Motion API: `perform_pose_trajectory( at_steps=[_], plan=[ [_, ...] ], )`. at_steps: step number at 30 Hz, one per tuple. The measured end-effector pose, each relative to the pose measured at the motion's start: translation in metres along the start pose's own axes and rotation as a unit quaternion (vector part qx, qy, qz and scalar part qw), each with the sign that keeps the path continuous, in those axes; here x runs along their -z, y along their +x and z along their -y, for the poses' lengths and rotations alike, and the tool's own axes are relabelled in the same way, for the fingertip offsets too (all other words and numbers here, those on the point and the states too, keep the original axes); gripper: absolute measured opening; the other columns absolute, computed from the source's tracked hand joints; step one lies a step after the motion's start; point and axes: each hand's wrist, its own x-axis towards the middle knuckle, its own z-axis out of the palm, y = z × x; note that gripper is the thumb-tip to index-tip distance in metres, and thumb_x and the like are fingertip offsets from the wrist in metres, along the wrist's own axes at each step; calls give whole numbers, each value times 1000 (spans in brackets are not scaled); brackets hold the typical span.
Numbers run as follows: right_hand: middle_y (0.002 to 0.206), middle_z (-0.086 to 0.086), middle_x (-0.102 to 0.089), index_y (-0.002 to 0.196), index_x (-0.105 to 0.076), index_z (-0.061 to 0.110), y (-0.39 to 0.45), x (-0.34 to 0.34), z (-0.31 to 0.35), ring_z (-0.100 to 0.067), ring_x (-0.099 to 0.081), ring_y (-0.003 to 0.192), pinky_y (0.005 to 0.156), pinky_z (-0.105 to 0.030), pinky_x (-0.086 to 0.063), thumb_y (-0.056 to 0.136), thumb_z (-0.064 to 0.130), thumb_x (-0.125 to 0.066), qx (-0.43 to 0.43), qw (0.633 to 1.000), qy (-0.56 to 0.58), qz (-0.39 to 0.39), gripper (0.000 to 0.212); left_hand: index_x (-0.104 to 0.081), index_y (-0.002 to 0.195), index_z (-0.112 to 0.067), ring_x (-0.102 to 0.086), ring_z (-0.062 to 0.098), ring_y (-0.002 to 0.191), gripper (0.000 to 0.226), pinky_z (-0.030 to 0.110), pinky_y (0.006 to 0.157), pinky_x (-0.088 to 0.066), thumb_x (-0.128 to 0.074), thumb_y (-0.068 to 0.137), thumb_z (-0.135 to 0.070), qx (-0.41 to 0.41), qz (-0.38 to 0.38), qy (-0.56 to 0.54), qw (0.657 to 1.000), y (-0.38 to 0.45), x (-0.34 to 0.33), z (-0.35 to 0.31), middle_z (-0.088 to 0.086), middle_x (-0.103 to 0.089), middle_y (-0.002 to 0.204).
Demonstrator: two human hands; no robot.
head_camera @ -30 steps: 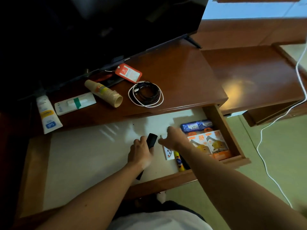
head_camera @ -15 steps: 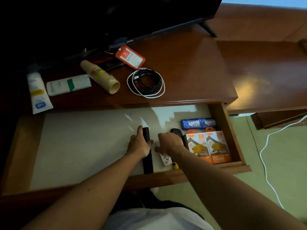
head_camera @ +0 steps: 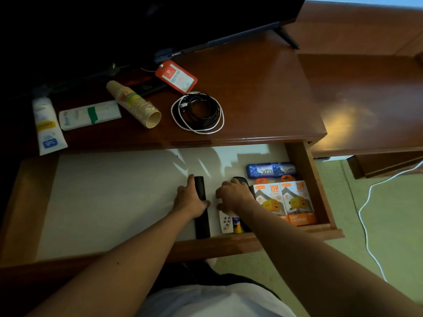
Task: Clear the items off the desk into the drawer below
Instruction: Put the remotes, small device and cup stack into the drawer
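The drawer [head_camera: 96, 202] is pulled out below the desk [head_camera: 263, 94]. My left hand [head_camera: 190, 200] is wrapped around a long black remote [head_camera: 202, 223] lying flat on the drawer's white floor. My right hand [head_camera: 233, 195] grips a small white remote [head_camera: 226, 223] beside it, over another dark remote [head_camera: 240, 180]. On the desk lie a coiled cable bundle [head_camera: 198, 112], a stack of paper cups [head_camera: 135, 104] on its side, an orange card holder [head_camera: 176, 76], a white box [head_camera: 89, 115] and a white tube [head_camera: 47, 124].
Two orange charger boxes [head_camera: 286, 202] and a blue packet [head_camera: 271, 170] fill the drawer's right end. A small yellow item [head_camera: 237, 226] lies by the front wall. A television [head_camera: 160, 21] stands at the desk's back. A white cord [head_camera: 366, 213] trails across the green floor.
My left hand lowered the black remote from a tilted hold until it lies flat along the drawer floor. My right hand slid slightly left onto the white remote.
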Motion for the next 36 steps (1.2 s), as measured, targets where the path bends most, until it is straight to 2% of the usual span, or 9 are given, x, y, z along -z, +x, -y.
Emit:
perform_pose_trajectory(
  at_steps=[7, 12, 15, 18, 22, 26, 30, 33, 36],
  plan=[
    [127, 0, -61, 128, -63, 32, -4, -3, -11, -29, -39, 129, 102, -44, -33, 91, 39, -66, 24, 1000, 1, 6, 38, -6, 156, -34, -55, 38, 113, 108, 43, 92, -53, -81, 78, -30, -2, -5, 20, 1000, 1, -9, -10, 17, -40, 134],
    [122, 0, -65, 123, -65, 29, -4, -7, -18, -29, -40, 128, 101, -45, -34, 90, 32, -67, 22, 1000, -2, -7, 33, -11, 156, -32, -57, 36, 110, 104, 41, 91, -53, -79, 78, -28, -23, 3, 8, 1000, 5, -17, -16, 17, -49, 131],
    [119, 0, -66, 120, -65, 28, -5, -10, -22, -29, -39, 127, 100, -45, -33, 91, 29, -66, 21, 1000, 14, -19, 30, -10, 158, -30, -55, 36, 115, 103, 41, 96, -51, -78, 80, -29, -32, 9, 13, 999, 5, -19, -18, 16, -46, 133],
    [120, 0, -65, 121, -65, 27, -5, -11, -22, -28, -39, 127, 100, -45, -33, 91, 29, -65, 23, 999, 16, -19, 30, -8, 159, -30, -53, 35, 119, 105, 38, 98, -49, -79, 81, -28, -34, 14, 16, 999, 3, -18, -17, 16, -45, 137],
    [121, 0, -65, 123, -65, 28, -4, -12, -22, -28, -40, 124, 100, -45, -33, 91, 30, -66, 25, 999, 14, -16, 32, -16, 155, -32, -57, 33, 111, 102, 42, 92, -54, -81, 76, -27, -52, 17, 20, 998, 2, -16, -15, 15, -50, 130],
    [122, 0, -63, 123, -65, 28, -3, -10, -19, -28, -40, 125, 99, -46, -33, 89, 28, -68, 23, 1000, 2, -13, 34, -17, 155, -29, -56, 34, 110, 99, 40, 90, -53, -79, 78, -26, -57, 10, 26, 998, -3, -16, -15, 15, -47, 126],
    [125, -1, -62, 125, -64, 27, -2, -6, -15, -29, -40, 127, 102, -46, -33, 87, 29, -70, 19, 1000, -6, -4, 38, -19, 156, -28, -55, 34, 115, 97, 44, 96, -52, -79, 80, -25, -60, 8, 14, 998, -4, -14, -13, 15, -48, 130],
    [125, -2, -62, 126, -63, 25, -1, -3, -13, -29, -42, 127, 104, -48, -32, 88, 30, -68, 24, 1000, -4, 2, 39, -24, 155, -25, -56, 35, 114, 87, 44, 95, -51, -76, 84, -24, -66, 7, 7, 998, -6, -12, -10, 15, -51, 127],
    [122, -4, -63, 125, -63, 23, 0, 1, -8, -30, -47, 123, 103, -48, -36, 90, 27, -62, 28, 999, 24, -31, 35, -30, 152, -22, -53, 33, 118, 73, 38, 95, -47, -69, 91, -26, -63, -16, 4, 998, -13, -1, -5, 15, -49, 133]
  ],
)
